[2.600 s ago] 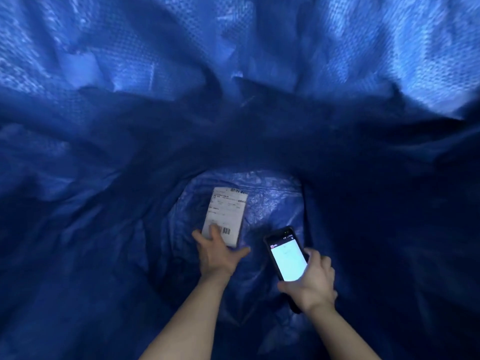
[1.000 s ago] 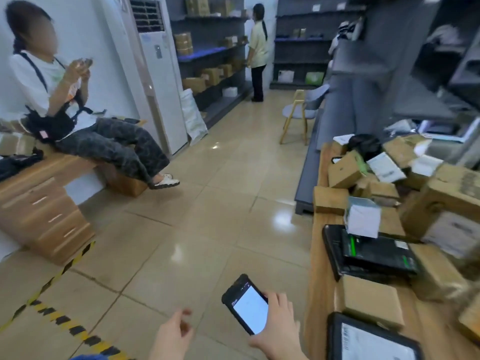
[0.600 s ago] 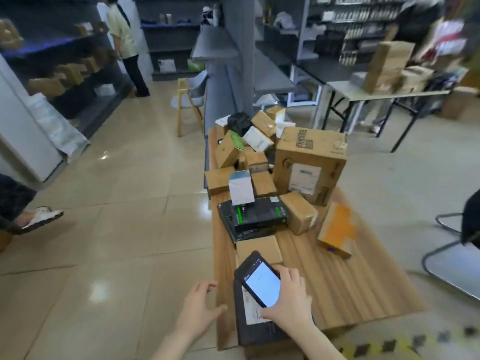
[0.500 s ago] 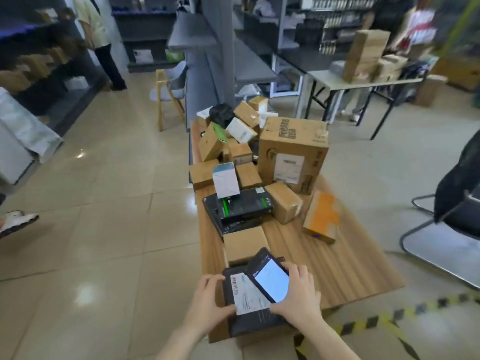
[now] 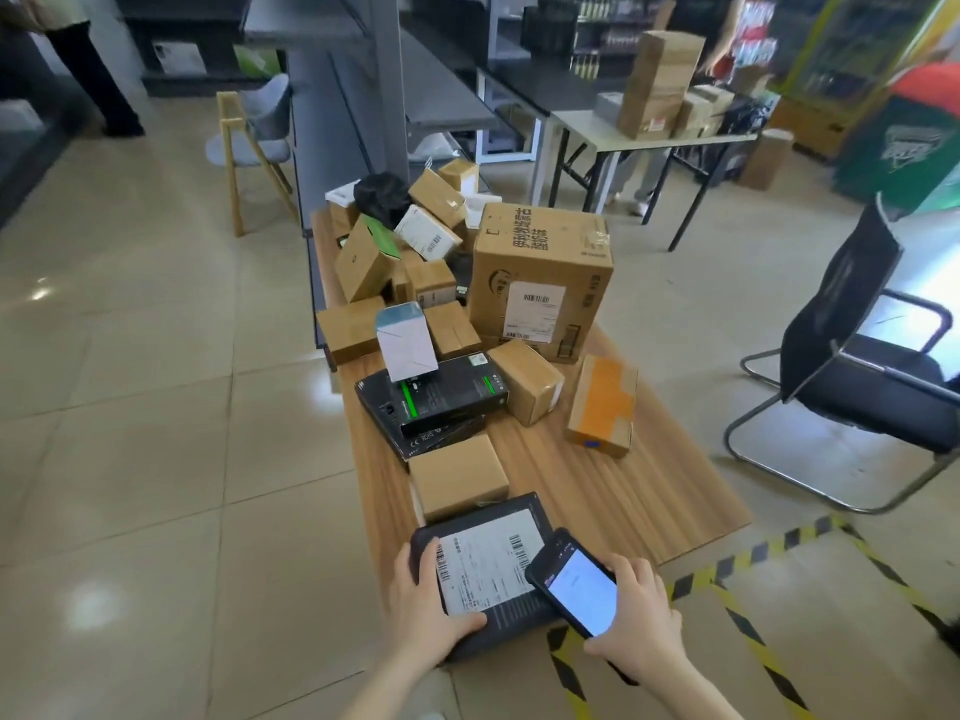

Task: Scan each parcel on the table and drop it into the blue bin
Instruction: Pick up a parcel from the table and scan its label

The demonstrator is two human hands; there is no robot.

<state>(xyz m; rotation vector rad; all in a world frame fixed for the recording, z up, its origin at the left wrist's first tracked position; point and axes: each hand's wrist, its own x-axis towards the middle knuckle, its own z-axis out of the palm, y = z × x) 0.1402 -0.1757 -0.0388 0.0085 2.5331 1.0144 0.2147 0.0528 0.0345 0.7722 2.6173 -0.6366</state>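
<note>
Since half a second ago the left hand [image 5: 431, 610] has slid further onto the black parcel [image 5: 488, 569] at the near edge of the table [image 5: 649, 491]; I see its fingers curled over the parcel's left edge, thumb pressed along the near side of the white label [image 5: 480, 571]. Parcel looks flat on the wood, partly overhanging the near edge. Right hand [image 5: 636, 623] is wrapped around the phone scanner [image 5: 574, 582], screen lit, tilted over the parcel's near right corner. A small brown box [image 5: 460, 475] sits just behind the black parcel, touching or nearly so. Further back, black flat boxes [image 5: 436, 402] are stacked, with a white carton [image 5: 405, 343] on them. A large cardboard box [image 5: 540, 278] stands toward the far edge amid piled parcels. Blue bin is out of frame.
</note>
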